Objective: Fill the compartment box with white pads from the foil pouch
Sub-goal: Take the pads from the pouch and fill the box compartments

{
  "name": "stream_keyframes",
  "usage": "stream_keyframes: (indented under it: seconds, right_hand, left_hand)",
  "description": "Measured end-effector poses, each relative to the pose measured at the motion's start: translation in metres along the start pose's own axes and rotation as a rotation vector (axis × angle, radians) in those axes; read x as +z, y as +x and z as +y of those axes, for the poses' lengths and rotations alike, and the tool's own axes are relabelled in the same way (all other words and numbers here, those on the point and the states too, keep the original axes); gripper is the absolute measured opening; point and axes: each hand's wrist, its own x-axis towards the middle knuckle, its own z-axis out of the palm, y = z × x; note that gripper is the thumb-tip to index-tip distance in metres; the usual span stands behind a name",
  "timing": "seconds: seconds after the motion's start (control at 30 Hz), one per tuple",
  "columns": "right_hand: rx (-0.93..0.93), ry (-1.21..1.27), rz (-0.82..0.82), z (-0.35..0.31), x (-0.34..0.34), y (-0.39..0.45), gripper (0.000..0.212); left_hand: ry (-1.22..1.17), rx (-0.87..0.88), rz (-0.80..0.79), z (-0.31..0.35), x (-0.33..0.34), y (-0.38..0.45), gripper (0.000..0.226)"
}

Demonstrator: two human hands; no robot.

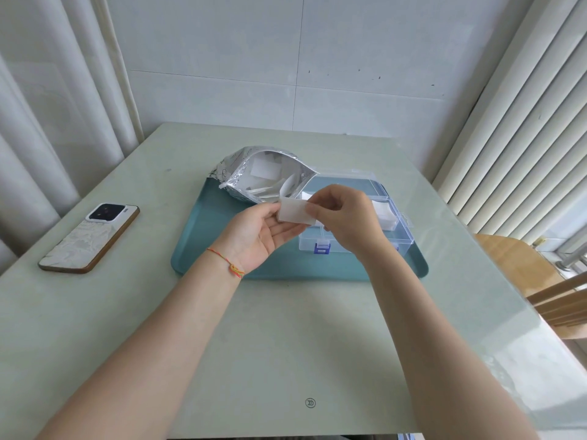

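A: What's nearest you?

B: Bare table (286, 344) in front of the tray (203, 249). A phone (90, 236) lies well off to your left.

A: And your hands?

B: Your left hand (257, 236) lies palm up, fingers relaxed under a white pad (293, 212); your right hand (346, 217) pinches that pad's right edge. Both hover over the tray, just above the clear box (403, 233).

A: Beyond them?

B: More pads lie in the box's right compartment. The foil pouch (241, 173) gapes open on the tray's far-left edge, touching the box.
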Motion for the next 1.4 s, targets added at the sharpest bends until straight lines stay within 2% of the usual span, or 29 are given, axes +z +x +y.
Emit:
stream_keyframes:
  seconds: [0.17, 0.3, 0.43, 0.57, 0.7, 0.8, 0.9, 0.97, 1.13, 1.27, 1.4]
  right_hand:
    - [-0.011, -0.026, 0.006, 0.002, 0.001, 0.001, 0.005]
    - [-0.019, -0.043, 0.019, 0.004, 0.002, 0.002, 0.005]
    - [0.013, -0.045, -0.001, 0.004, -0.001, 0.002, 0.015]
    - [0.013, 0.010, -0.046, 0.001, -0.009, 0.004, 0.003]
    - [-0.046, 0.012, -0.137, -0.006, -0.021, 0.007, 0.010]
    - [-0.083, 0.016, -0.206, -0.012, -0.026, 0.008, 0.012]
    - [-0.064, 0.075, -0.184, -0.013, -0.026, 0.007, 0.013]
    - [-0.089, 0.075, -0.168, -0.011, -0.025, 0.004, 0.025]
    - [-0.145, -0.092, -0.271, -0.008, -0.022, -0.008, 0.083]
    - [-0.202, -0.110, -0.199, -0.007, -0.020, -0.010, 0.084]
    - [-0.202, -0.132, -0.206, -0.007, -0.020, -0.010, 0.083]
  left_hand:
    - [0.018, 0.026, -0.038, -0.001, 0.000, -0.001, 0.025]
    - [0.147, 0.071, -0.064, -0.004, 0.001, -0.001, 0.021]
    - [0.178, 0.063, -0.046, -0.004, -0.001, 0.001, 0.022]
    - [0.235, 0.014, -0.013, 0.001, -0.001, 0.001, 0.015]
    - [0.226, -0.186, -0.147, 0.015, 0.002, -0.002, 0.043]
    - [0.201, -0.188, -0.224, 0.015, 0.009, -0.002, 0.036]
    - [0.108, -0.167, -0.268, 0.009, 0.015, 0.000, 0.031]
    - [0.069, -0.150, -0.255, 0.006, 0.018, 0.002, 0.027]
    - [0.044, -0.134, -0.216, 0.000, 0.024, 0.008, 0.026]
    - [0.059, -0.130, -0.197, -0.005, 0.031, 0.010, 0.028]
    - [0.063, -0.109, -0.198, -0.007, 0.036, 0.010, 0.028]
